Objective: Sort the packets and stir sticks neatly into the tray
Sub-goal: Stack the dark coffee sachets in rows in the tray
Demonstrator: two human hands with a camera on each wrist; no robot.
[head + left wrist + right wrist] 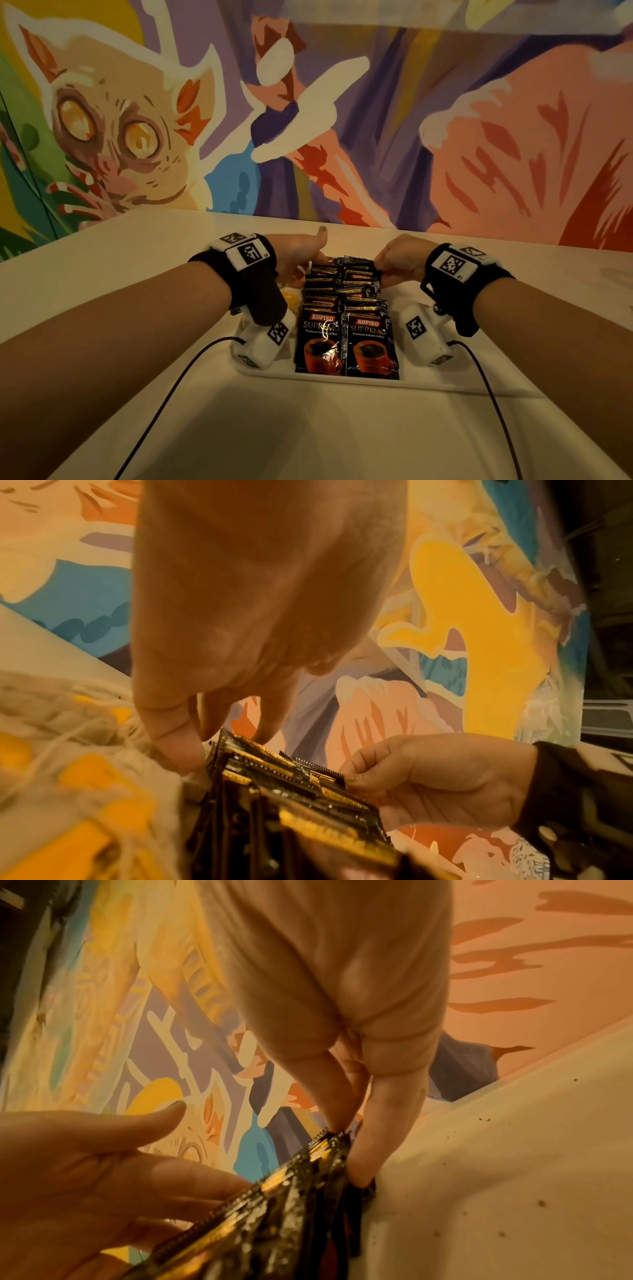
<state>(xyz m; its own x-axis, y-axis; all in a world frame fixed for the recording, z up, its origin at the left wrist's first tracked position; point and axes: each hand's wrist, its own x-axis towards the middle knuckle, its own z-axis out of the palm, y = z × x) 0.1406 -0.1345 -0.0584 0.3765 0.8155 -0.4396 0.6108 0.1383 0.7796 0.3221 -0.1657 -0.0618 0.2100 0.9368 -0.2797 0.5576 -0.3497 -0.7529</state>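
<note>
1. I square the black foil coffee packets (346,301) in the white plastic tray (342,378); left hand (298,251) spread alongside, right hand (399,262) pinching them.
2. Next, I judge: press both rows flush.

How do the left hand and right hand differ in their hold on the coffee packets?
The left hand rests straight fingers against the left side of the coffee packets, thumb raised; the right hand curls its fingers, pinching the packets' right edge. Both work the far end of the rows in the tray.
</note>
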